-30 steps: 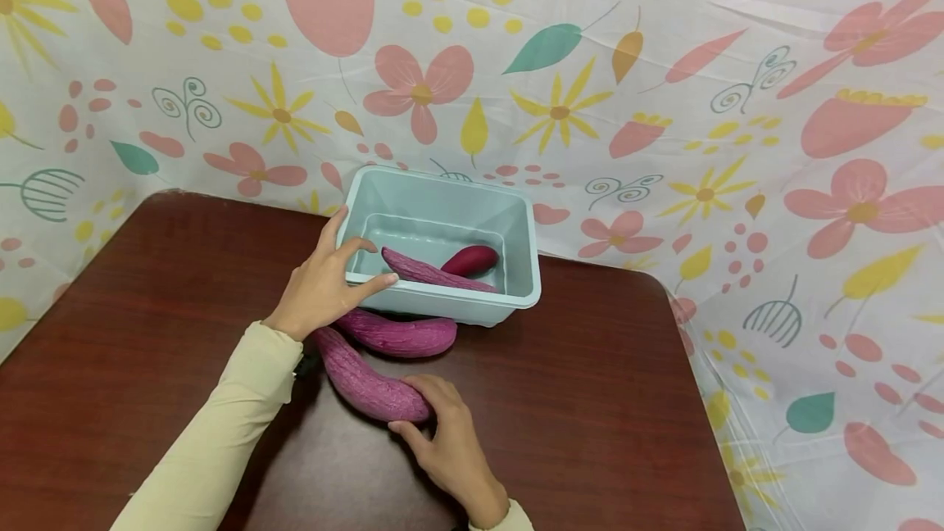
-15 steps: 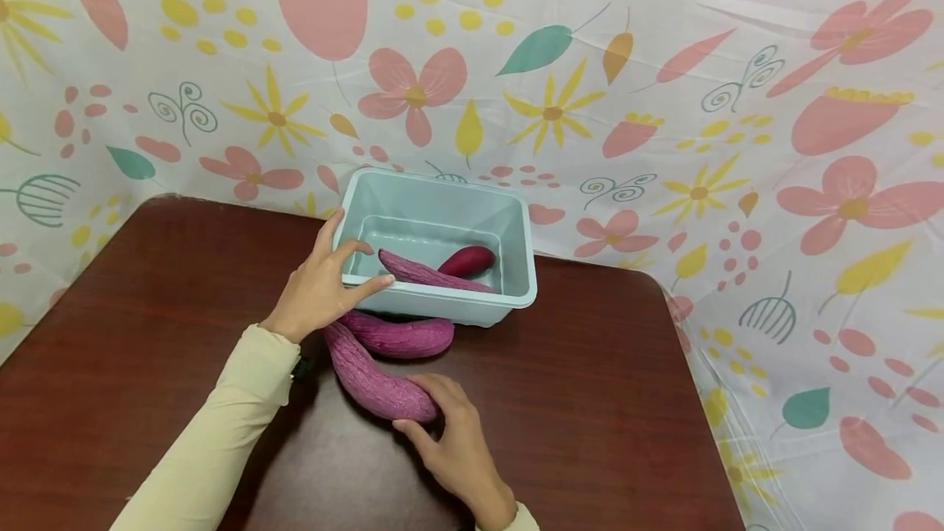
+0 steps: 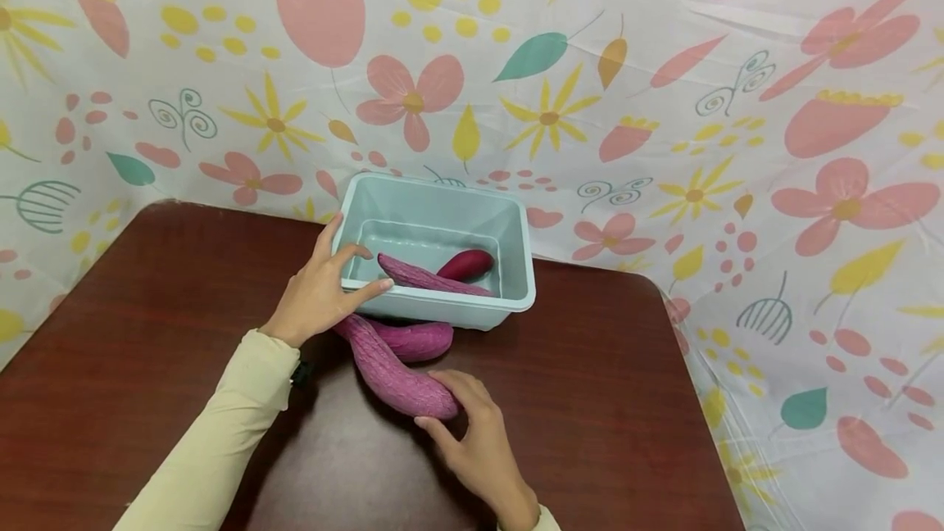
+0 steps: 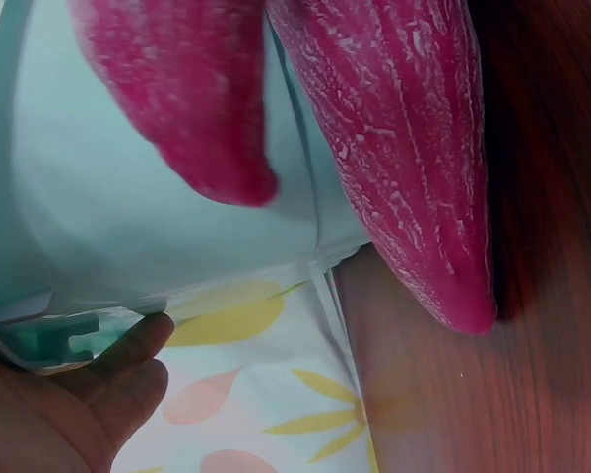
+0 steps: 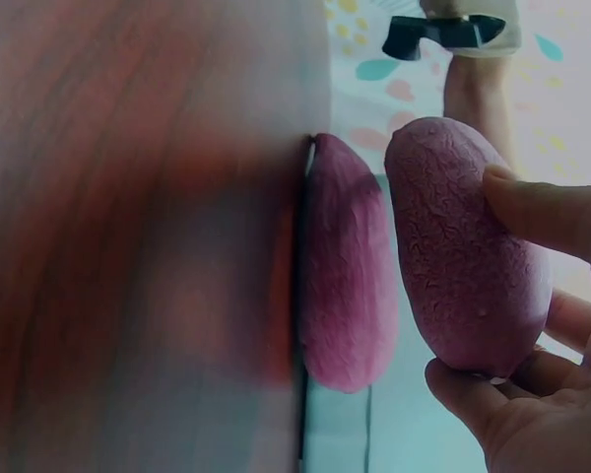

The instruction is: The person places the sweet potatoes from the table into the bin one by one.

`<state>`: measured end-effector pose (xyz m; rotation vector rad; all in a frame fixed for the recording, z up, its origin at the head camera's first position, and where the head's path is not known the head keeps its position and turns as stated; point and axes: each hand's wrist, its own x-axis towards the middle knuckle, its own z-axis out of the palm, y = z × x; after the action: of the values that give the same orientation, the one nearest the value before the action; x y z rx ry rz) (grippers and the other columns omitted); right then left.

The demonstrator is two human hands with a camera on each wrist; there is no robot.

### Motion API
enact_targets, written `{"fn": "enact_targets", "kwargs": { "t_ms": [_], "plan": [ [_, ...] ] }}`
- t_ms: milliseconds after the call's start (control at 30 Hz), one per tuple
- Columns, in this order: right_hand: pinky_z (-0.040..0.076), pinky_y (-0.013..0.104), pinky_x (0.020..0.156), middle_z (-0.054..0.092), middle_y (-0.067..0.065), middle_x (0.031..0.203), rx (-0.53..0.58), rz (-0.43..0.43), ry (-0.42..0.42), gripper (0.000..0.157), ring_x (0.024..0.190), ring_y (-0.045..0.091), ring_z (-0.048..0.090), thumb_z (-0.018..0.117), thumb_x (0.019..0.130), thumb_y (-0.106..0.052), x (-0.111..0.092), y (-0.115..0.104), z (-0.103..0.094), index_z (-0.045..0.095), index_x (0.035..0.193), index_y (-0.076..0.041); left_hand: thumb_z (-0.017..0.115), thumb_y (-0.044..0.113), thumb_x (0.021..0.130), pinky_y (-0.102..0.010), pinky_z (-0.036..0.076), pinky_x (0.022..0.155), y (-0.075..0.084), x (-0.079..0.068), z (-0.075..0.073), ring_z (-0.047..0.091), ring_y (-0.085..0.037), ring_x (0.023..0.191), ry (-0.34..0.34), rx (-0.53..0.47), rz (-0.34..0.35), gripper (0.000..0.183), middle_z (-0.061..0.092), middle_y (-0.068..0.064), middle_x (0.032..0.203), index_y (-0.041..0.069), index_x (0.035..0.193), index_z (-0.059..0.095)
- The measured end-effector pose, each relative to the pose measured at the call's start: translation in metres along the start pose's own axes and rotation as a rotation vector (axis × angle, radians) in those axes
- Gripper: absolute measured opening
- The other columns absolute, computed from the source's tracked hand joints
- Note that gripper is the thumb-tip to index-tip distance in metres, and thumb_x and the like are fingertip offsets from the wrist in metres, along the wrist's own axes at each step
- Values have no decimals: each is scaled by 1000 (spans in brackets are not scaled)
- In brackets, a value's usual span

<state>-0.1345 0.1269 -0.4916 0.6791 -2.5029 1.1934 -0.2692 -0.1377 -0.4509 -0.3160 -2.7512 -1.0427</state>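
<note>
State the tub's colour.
Pale blue; the tub shows best in the head view.

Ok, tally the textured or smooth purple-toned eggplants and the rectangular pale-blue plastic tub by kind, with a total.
Long, textured, pink-purple eggplants: 3 (one in the right hand, one in front of the tub, one inside it)
Smooth, glossy, dark maroon eggplant: 1
Rectangular pale-blue plastic tub: 1
Total: 5
</note>
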Motion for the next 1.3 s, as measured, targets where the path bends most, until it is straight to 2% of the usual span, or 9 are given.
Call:
{"fn": "enact_targets", "kwargs": {
  "t_ms": [100, 233, 500, 600, 800, 1033, 1133, 1300],
  "plan": [
    [48, 27, 103, 68, 2, 124, 4, -15, 17, 47, 118, 19, 62, 79, 88, -25, -3, 2, -4, 63, 132, -15, 66, 68, 86, -39, 51, 65, 1, 0, 0, 70, -29, 88, -3, 2, -4, 57, 5, -3, 172, 24, 122, 61],
    [48, 25, 103, 67, -1, 124, 11, 7, 12, 47, 118, 17, 63, 79, 88, -25, -6, 3, -9, 63, 131, -16, 67, 68, 86, -40, 52, 66, 1, 0, 1, 71, -31, 93, 6, 8, -1, 57, 7, -4, 171, 24, 122, 61],
    [46, 19, 103, 67, -6, 127, 49, 98, -15, 47, 120, 11, 63, 80, 88, -29, -11, 3, -24, 64, 131, -20, 66, 70, 85, -43, 53, 66, 0, 0, 1, 70, -35, 100, 18, 15, 0, 58, 8, -5, 171, 24, 120, 62],
    [46, 17, 102, 67, -3, 127, 52, 93, -7, 47, 119, 12, 64, 80, 88, -28, -13, 2, -31, 64, 131, -17, 65, 70, 85, -44, 53, 67, 0, 0, 1, 70, -36, 102, 21, 15, 3, 57, 8, -6, 171, 24, 120, 62],
    [45, 12, 101, 67, 2, 127, 69, 81, 27, 47, 119, 12, 64, 81, 87, -23, -16, 2, -39, 65, 131, -16, 66, 69, 85, -40, 51, 63, 0, -1, 2, 70, -34, 97, 24, 14, 7, 56, 8, -6, 171, 24, 119, 62],
    [44, 11, 100, 66, 3, 129, 55, 87, 45, 49, 119, 11, 63, 81, 87, -22, -18, 0, -47, 64, 132, -16, 65, 69, 86, -41, 52, 65, -1, -2, 3, 70, -35, 99, 20, 5, 6, 56, 9, -7, 171, 24, 120, 62],
    [44, 10, 101, 66, 3, 129, 48, 69, 46, 50, 119, 11, 63, 81, 86, -22, -17, 0, -50, 64, 133, -18, 65, 68, 86, -41, 53, 65, -1, -2, 2, 70, -34, 97, 24, 12, 10, 56, 9, -8, 171, 23, 120, 62],
    [43, 11, 102, 68, 7, 125, 55, -46, 94, 53, 117, 13, 64, 85, 81, -13, -15, -2, -55, 65, 131, -12, 66, 68, 86, -38, 51, 63, 0, -1, 1, 70, -28, 85, 31, 18, 21, 57, 10, -8, 171, 23, 120, 62]
  ]
}}
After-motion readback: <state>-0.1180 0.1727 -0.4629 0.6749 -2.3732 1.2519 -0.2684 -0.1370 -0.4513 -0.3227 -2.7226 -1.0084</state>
